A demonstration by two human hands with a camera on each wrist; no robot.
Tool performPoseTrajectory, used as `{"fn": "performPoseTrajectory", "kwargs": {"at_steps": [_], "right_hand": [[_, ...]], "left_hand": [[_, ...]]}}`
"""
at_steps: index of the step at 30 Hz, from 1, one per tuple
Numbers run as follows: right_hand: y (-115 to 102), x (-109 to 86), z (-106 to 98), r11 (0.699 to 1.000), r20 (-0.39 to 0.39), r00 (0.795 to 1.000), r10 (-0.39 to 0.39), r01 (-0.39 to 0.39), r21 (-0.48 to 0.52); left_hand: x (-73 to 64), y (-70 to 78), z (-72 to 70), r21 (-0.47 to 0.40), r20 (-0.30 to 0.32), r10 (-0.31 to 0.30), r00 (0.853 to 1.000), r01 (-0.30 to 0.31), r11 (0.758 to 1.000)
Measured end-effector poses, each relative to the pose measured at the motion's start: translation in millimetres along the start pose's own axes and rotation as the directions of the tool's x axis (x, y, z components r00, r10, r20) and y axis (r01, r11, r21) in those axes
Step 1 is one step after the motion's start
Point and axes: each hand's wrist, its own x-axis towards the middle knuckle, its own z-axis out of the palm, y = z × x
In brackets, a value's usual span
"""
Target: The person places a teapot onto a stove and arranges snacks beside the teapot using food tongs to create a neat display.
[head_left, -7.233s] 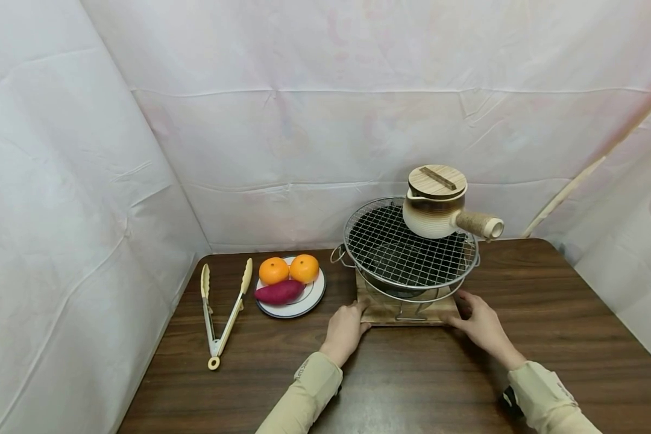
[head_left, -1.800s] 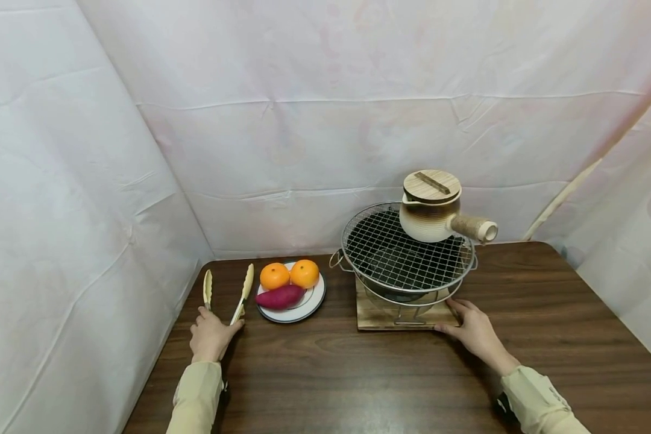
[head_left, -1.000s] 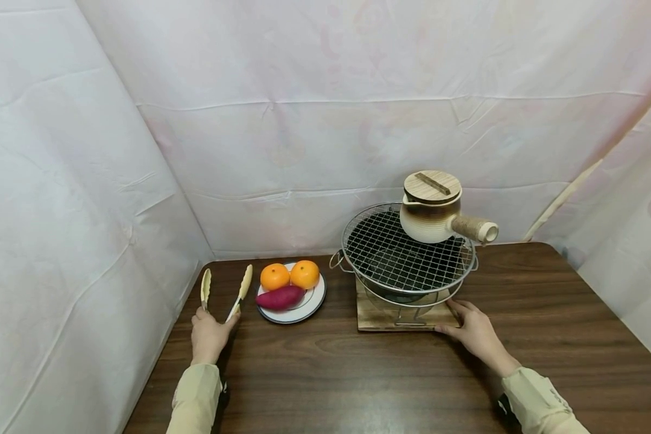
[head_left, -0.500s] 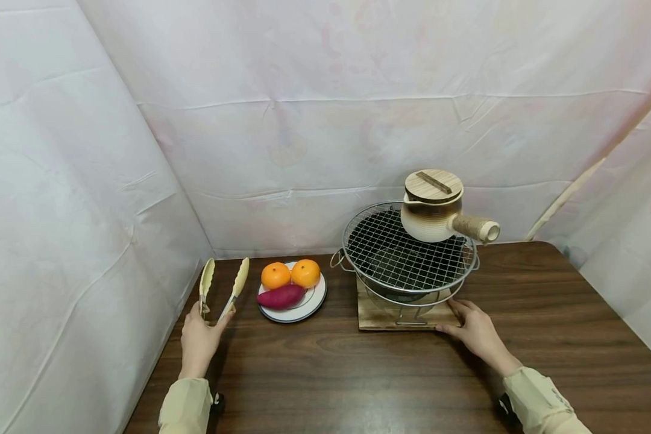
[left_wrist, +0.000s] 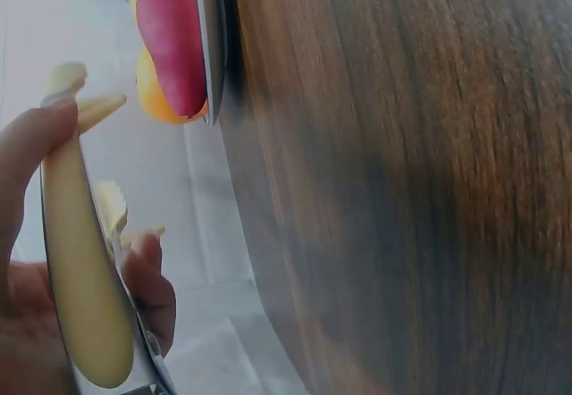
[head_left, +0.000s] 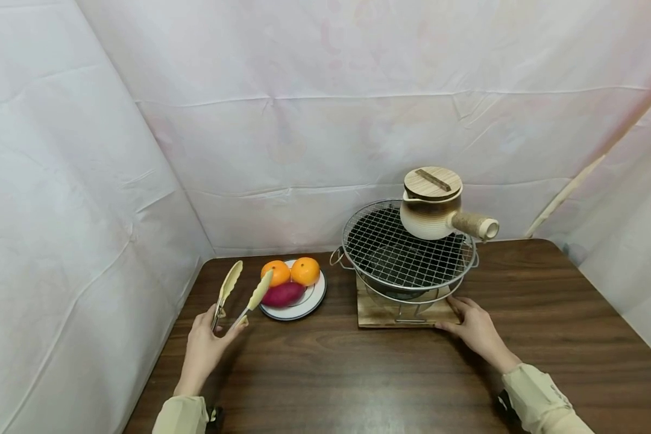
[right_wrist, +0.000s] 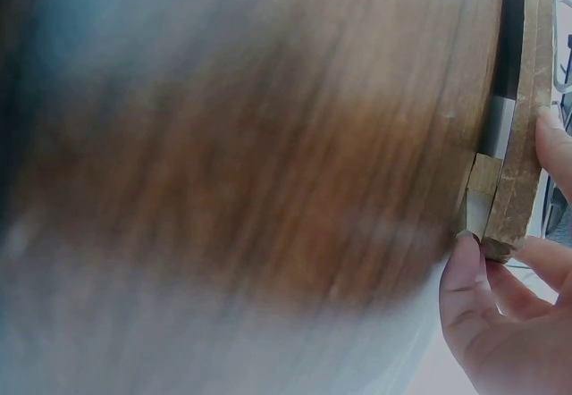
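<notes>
My left hand (head_left: 202,351) grips a pair of tongs (head_left: 229,283) around the two arms, its thumb on one arm and fingers on the other, as the left wrist view also shows. The tongs' cream tips are spread and point away from me, the right tip in front of a plate (head_left: 317,301). On that plate lie two oranges (head_left: 306,272) and a purple sweet potato (head_left: 283,295). My right hand (head_left: 478,333) holds the front right corner of a wooden board (head_left: 371,313), thumb at the front edge and fingers along the side.
On the board stands a round grill (head_left: 390,259) with a wire mesh top. A clay teapot (head_left: 428,218) with a wooden lid sits on the mesh, its handle jutting right past the rim. White cloth (head_left: 282,150) hangs behind the dark wooden table (head_left: 325,386).
My left hand let go of the board and took hold of the tongs. It has lifted them and swung their tips right towards the plate. My right hand stays at the board.
</notes>
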Motion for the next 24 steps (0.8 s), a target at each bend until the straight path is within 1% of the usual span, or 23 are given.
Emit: {"fn": "performPoseTrajectory", "kwargs": {"at_steps": [5,8,12,16,20,24], "right_hand": [[-1,0.5,0,1.0,0.001,1.0,-0.001,0.001,0.002],[0,0.7,0,1.0,0.003,1.0,0.001,-0.001,0.003],[0,0.8,0,1.0,-0.001,1.0,0.001,-0.001,0.002],[1,0.7,1,1.0,-0.006,1.0,-0.003,0.003,0.003],[2,0.6,1,1.0,-0.006,1.0,-0.006,0.006,0.001],[2,0.7,2,1.0,-0.005,1.0,-0.007,0.007,-0.003]], "left_hand": [[-1.7,-1.8,-2.2,0.027,0.055,0.053,0.997,-0.054,0.998],[-2.6,-4.4,-2.5,0.042,0.077,0.089,0.993,-0.092,0.995],[-3.4,-7.5,-1.9,0.039,0.114,0.117,0.987,-0.122,0.992],[-5.1,-10.1,-1.5,0.038,0.163,0.116,0.98,-0.124,0.992],[-6.4,-11.8,-0.7,0.038,0.209,0.098,0.973,-0.109,0.993],[-6.0,-12.9,0.8,0.038,0.227,0.08,0.971,-0.091,0.995]]}}
